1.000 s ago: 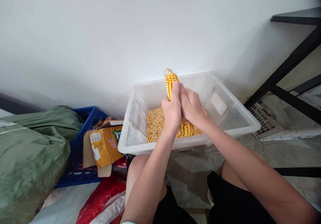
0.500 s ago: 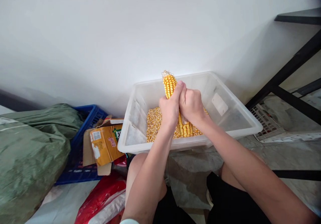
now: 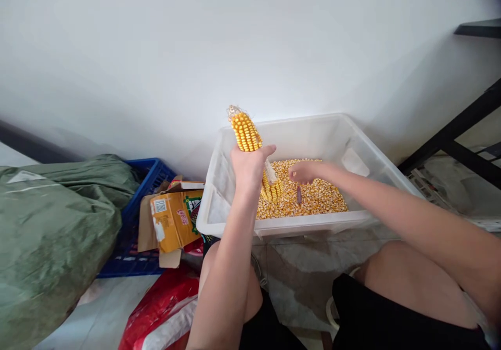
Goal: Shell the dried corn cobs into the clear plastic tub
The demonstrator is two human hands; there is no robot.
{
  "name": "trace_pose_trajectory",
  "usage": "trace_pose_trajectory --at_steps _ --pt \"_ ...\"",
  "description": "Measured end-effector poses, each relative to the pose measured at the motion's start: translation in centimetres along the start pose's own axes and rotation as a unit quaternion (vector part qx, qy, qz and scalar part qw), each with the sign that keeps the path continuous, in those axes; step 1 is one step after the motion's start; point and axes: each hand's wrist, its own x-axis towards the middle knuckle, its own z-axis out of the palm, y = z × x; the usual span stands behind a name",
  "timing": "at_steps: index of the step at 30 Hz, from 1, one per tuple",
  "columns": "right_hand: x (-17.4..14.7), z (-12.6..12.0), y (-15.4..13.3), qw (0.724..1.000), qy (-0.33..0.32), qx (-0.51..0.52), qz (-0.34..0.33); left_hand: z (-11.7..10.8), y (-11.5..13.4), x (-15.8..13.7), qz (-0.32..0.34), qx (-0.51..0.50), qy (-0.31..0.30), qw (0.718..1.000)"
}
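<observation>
My left hand (image 3: 248, 168) is wrapped round a corn cob (image 3: 246, 131), which tilts up over the left part of a clear plastic bin (image 3: 297, 223). Yellow kernels cover the cob's top and lower end, while a pale bare strip shows below my thumb. My right hand (image 3: 307, 172) is apart from the cob, low over the loose corn kernels (image 3: 317, 201) in the bin. Its fingers are bent, with a small gap between them, and nothing held shows. Just below them a small brown, narrow object (image 3: 299, 194) sticks out of the kernels; its kind is unclear.
Left of the bin are a torn orange cardboard box (image 3: 172, 222), a blue plastic crate (image 3: 146, 183) and a large green sack (image 3: 58, 235). A red and white bag (image 3: 164, 308) lies by my leg. A black metal frame (image 3: 450, 136) stands at the right, and a white wall (image 3: 235, 42) behind.
My right hand has let go of the corn cob and moved right and down to the kernels. My left hand has carried the cob slightly left. The view has shifted, showing more kernels.
</observation>
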Motion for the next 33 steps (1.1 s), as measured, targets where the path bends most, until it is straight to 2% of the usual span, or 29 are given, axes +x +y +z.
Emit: trace_pose_trajectory --at_steps 2,4,7,9,11,14,16,17,18,20,21,23,26,33 --pt "1.2 1.9 0.7 0.995 -0.091 -0.025 0.026 -0.4 0.1 0.1 -0.015 -0.019 0.011 1.000" --pt "2.1 3.8 1.4 0.987 -0.150 -0.046 0.037 -0.5 0.2 0.2 -0.048 -0.059 0.023 0.997" --pt "2.8 5.5 1.8 0.984 -0.164 -0.071 0.019 -0.7 0.3 0.4 -0.094 -0.128 0.022 0.987" --pt "2.9 5.4 1.5 0.986 -0.141 -0.094 0.003 -0.8 0.2 0.6 -0.110 -0.157 0.016 0.981" --pt "2.7 4.2 1.0 0.987 -0.101 -0.122 -0.003 -0.9 0.1 0.7 -0.116 -0.169 0.019 0.979" --pt "1.5 1.0 0.6 0.990 -0.025 -0.141 0.018 -0.9 -0.2 0.9 -0.114 -0.177 0.025 0.977" --pt "-0.2 -1.6 0.8 0.992 0.029 -0.118 0.036 -0.9 -0.5 1.1 -0.109 -0.178 0.022 0.978" --pt "-1.5 -2.8 1.0 0.993 0.065 -0.089 0.040 -0.9 -0.6 1.1 -0.106 -0.177 0.020 0.978" --pt "-3.0 -3.8 1.2 0.992 0.123 0.005 0.037 -0.9 -0.6 1.2 -0.103 -0.175 0.018 0.979" --pt "-6.6 -5.0 1.2 0.970 0.208 0.126 -0.026 -0.8 -0.7 1.3 -0.103 -0.173 0.017 0.979" --pt "-8.5 -5.2 1.1 0.957 0.231 0.165 -0.064 -0.8 -0.7 1.3 -0.103 -0.174 0.019 0.979" --pt "-11.9 -4.9 0.4 0.936 0.230 0.240 -0.120 -0.6 -0.6 1.3 -0.104 -0.178 0.028 0.978" --pt "-15.1 -3.8 -1.0 0.934 0.227 0.233 -0.151 -0.3 -0.4 1.2 -0.097 -0.184 0.049 0.977" --pt "-15.6 -2.1 -1.7 0.924 0.271 0.165 -0.213 0.1 -0.1 1.1 -0.062 -0.181 0.063 0.980"
